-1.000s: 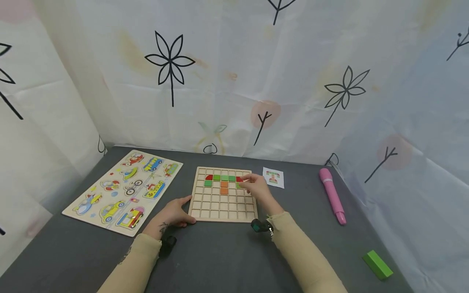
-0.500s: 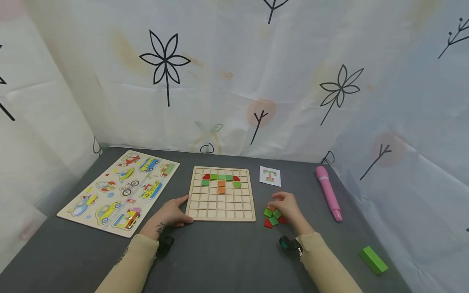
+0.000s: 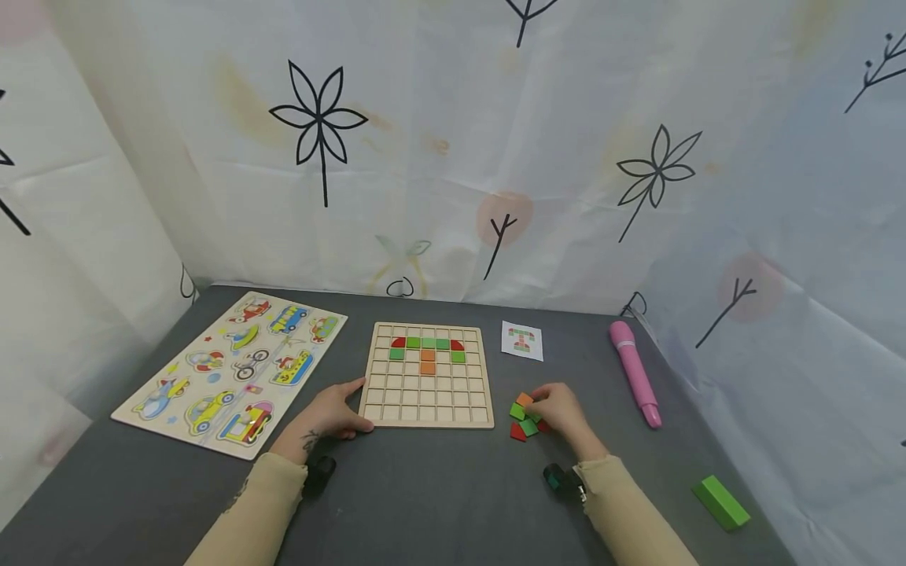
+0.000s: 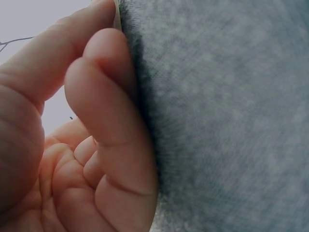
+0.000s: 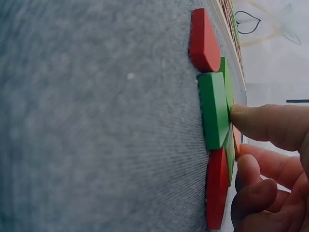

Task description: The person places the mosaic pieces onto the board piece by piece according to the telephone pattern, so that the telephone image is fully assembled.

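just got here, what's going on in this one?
A person is working at a wooden grid board. Their left hand rests at its near left corner; the right hand is at the loose tiles beside the board, though whether it has gripped one I can't tell. Nine placed tiles, red, green and orange, form a T-like shape on the grid. A printed card beyond the loose tiles shows a similar figure with a wider foot, which the board lacks.

The pale square grid board (image 3: pixel 428 398) looks like smooth, matt wood, and the small flat red and green tiles (image 5: pixel 214 111) have smooth, painted-looking faces. The dark grey table covering (image 5: pixel 111 121) is rough, matt cloth. The pink pen-shaped stick (image 3: pixel 638 376) looks like smooth plastic, the white flower-printed backdrop (image 3: pixel 432 94) like creased, matt cloth.
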Motion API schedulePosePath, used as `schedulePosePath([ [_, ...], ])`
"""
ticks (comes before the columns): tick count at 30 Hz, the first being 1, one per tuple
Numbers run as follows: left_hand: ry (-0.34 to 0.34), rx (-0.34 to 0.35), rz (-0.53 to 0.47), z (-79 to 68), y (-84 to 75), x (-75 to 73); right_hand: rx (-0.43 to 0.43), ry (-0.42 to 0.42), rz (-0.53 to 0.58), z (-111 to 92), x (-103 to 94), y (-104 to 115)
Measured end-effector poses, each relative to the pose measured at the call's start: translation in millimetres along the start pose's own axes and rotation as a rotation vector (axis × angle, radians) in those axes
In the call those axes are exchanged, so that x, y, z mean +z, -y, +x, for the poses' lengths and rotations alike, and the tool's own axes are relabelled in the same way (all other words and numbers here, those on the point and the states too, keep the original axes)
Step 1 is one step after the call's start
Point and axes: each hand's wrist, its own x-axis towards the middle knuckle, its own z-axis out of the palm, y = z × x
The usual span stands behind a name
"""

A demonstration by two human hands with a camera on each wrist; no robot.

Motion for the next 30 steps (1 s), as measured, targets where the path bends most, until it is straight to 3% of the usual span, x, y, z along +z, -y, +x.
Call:
schedulePosePath([
  [10, 0.009, -0.003, -0.002, 1.9, 0.7, -0.2, 0.014, -0.011, -0.017, 0.9, -0.1, 6.5],
  [15, 0.007, -0.004, 0.001, 1.7, -0.3, -0.1, 0.004, -0.035, 0.033, 2.6, -1.3, 14.1],
  [22, -0.005, 0.006, -0.005, -0.6, -0.8, -0.5, -0.061, -0.029, 0.215, 12.9, -3.1, 45.9],
  [30, -0.004, -0.001, -0.006, -1.7, -1.6, 0.3, -0.136, 0.062, 0.461, 24.3, 25.5, 86.6],
])
